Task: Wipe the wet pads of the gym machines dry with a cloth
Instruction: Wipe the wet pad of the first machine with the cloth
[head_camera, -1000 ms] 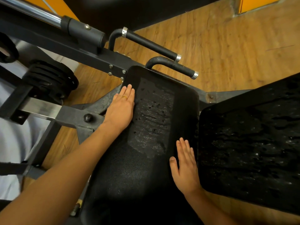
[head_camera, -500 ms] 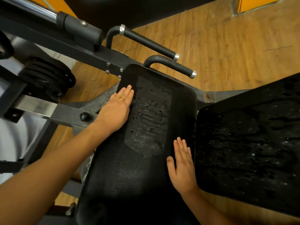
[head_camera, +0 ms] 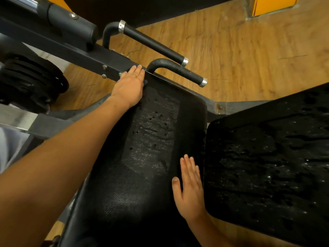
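My left hand (head_camera: 129, 87) lies flat on the pad's (head_camera: 151, 139) far corner, my right hand (head_camera: 190, 189) flat at its right edge — fingers (head_camera: 187, 165) straight, together.

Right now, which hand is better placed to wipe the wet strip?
Likely the left hand: it presses what looks like cloth at the far end of the wet strip. The right hand lies bare on the pad.

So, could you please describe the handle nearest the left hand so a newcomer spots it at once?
Find the long black pad in the middle. At its far end, just beyond the left hand, a curved black handle juts right over the wood floor. Unlike the longer handle behind it, it has chrome only at its tip.
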Action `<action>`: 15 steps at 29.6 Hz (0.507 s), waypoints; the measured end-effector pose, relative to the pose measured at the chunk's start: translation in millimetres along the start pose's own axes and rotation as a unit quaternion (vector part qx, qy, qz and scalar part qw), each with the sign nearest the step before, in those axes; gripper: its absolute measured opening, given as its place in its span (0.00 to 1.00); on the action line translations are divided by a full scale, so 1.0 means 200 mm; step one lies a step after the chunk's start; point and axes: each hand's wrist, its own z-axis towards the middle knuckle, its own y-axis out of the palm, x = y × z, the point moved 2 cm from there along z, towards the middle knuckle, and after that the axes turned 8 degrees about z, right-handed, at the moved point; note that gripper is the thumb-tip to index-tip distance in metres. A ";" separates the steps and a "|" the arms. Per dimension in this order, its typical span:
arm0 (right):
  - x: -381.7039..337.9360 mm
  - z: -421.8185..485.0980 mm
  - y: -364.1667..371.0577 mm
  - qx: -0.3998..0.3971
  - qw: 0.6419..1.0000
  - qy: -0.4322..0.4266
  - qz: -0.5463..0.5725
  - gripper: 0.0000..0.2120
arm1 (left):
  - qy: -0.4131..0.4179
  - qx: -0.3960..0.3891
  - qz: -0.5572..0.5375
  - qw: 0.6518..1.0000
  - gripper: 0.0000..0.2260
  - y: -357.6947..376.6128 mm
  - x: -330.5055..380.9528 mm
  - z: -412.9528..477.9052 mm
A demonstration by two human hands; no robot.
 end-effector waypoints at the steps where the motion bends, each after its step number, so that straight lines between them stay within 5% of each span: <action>1: 0.00 0.00 0.00 0.000 1.000 0.000 -0.001 0.29 | -0.001 0.001 0.004 1.000 0.24 0.00 0.00 0.01; 15: 0.00 0.00 0.00 0.004 1.000 -0.002 -0.001 0.29 | 0.009 0.004 -0.013 1.000 0.25 0.05 -0.04 -0.51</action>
